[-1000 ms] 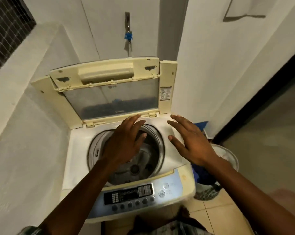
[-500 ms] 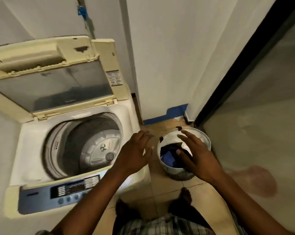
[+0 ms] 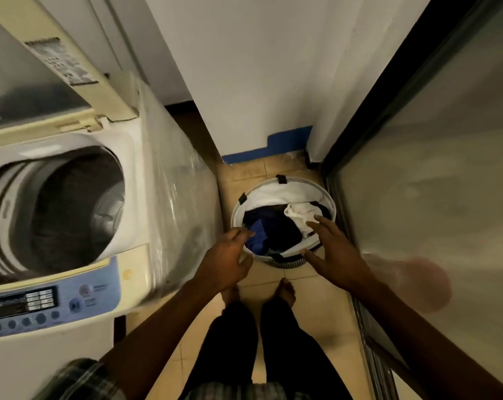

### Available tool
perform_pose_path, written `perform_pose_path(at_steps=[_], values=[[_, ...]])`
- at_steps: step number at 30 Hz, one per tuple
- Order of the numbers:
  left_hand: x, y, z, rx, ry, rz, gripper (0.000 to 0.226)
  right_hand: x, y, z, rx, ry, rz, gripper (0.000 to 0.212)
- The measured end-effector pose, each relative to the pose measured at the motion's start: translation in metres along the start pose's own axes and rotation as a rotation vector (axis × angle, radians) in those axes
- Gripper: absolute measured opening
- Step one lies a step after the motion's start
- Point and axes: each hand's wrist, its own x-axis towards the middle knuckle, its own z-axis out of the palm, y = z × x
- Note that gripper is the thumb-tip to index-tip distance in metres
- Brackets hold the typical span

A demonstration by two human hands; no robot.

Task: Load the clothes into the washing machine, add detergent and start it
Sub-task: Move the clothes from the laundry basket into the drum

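Note:
A cream top-loading washing machine (image 3: 146, 174) stands at the left with its lid (image 3: 42, 82) raised and its drum (image 3: 57, 209) showing no clothes. On the tiled floor to its right sits a round white laundry basket (image 3: 269, 194) holding dark blue, black and white clothes (image 3: 276, 229). My left hand (image 3: 224, 258) hovers at the basket's near-left rim, fingers loosely curled, holding nothing. My right hand (image 3: 331, 249) is spread over the basket's near-right side, fingertips by the white cloth, holding nothing.
The machine's blue control panel (image 3: 51, 301) with buttons faces me at lower left. A white wall corner (image 3: 259, 82) rises behind the basket. A dark-framed frosted glass door (image 3: 432, 197) runs along the right. My bare feet (image 3: 285, 293) stand just before the basket.
My view has swung right and down, away from the drum. Both hands left the machine's top and came down over the laundry basket, which is now nearer and central.

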Motion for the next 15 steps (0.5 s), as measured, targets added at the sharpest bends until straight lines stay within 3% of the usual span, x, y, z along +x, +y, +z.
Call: perform_pose_path(at_steps=[8, 15], values=[[0.102, -0.051, 0.088, -0.165, -0.031, -0.223, 0.064, 0.114, 0.078, 0.060, 0.001, -0.125, 0.111, 0.081], [0.194, -0.121, 0.183, -0.294, -0.038, -0.408, 0.086, 0.221, 0.160, 0.137, -0.177, -0.305, 0.262, 0.109]])
